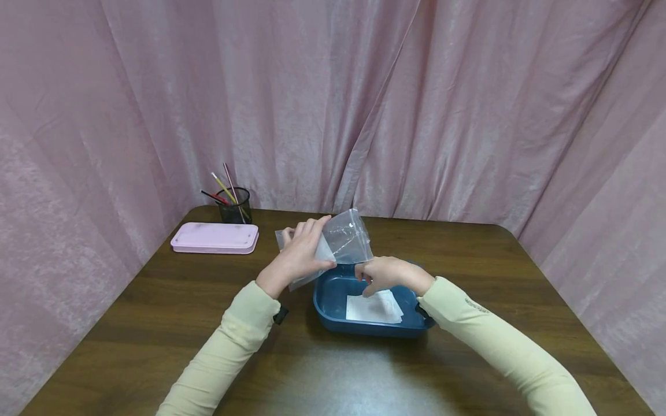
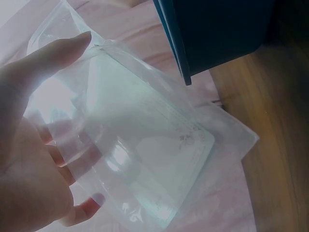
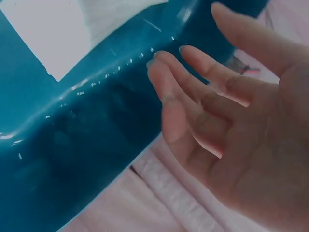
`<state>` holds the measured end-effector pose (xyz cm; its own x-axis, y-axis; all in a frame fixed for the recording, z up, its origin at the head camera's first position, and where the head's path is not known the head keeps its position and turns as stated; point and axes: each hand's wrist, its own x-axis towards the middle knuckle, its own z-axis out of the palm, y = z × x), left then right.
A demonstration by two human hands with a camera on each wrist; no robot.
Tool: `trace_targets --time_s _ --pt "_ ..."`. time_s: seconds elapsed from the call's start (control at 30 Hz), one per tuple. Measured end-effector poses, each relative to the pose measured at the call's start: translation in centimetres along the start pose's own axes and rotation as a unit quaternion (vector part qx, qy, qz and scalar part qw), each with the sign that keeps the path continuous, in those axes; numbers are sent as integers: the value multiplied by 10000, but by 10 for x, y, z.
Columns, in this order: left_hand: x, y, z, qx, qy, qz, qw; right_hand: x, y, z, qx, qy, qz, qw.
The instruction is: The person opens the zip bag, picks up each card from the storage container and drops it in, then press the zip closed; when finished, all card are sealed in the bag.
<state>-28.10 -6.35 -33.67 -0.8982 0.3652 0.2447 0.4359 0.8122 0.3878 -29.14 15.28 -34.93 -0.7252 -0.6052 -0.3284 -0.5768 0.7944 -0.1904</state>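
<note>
— Above the dark blue plastic tub point(image 1: 333, 303), our left hand point(image 1: 298, 257) pinches the clear plastic zip bag point(image 1: 346, 237).
— Our right hand point(image 1: 382, 274), fingers relaxed, hovers; we'd best steady the bag's lower edge.

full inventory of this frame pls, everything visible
clear plastic bag: 1, transparent, held up behind the tub
tub: 1, dark blue, table centre
white sheets: count unclear, white, inside the tub
flat case: 1, pink, table's far left
pen cup: 1, black, behind the case, holding several pens
table: 1, dark wood
curtain: pink, backdrop
left hand: grips the bag
right hand: over the tub, holds nothing
sleeves: 2, pale yellow-green
</note>
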Motion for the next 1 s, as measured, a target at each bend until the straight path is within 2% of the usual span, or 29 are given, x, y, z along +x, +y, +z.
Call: trace_targets --time_s 0.07,0.17,0.37,0.7,1.0 --pt "0 -1 0 9 9 16 10000 4 -3 3 -167 -275 33 9995" --pt "0 -2 -2 13 4 3 10000 9 -7 6 -132 -567 75 9983" --pt "0 -4 -5 -36 86 8 10000 13 -15 9 -120 -823 186 9964" --pt "-2 -7 -4 -96 45 -103 9999 19 -22 25 -294 -819 570 9946" --pt "-4 -10 -3 -99 57 -96 9999 23 -26 30 -711 -767 395 9937"
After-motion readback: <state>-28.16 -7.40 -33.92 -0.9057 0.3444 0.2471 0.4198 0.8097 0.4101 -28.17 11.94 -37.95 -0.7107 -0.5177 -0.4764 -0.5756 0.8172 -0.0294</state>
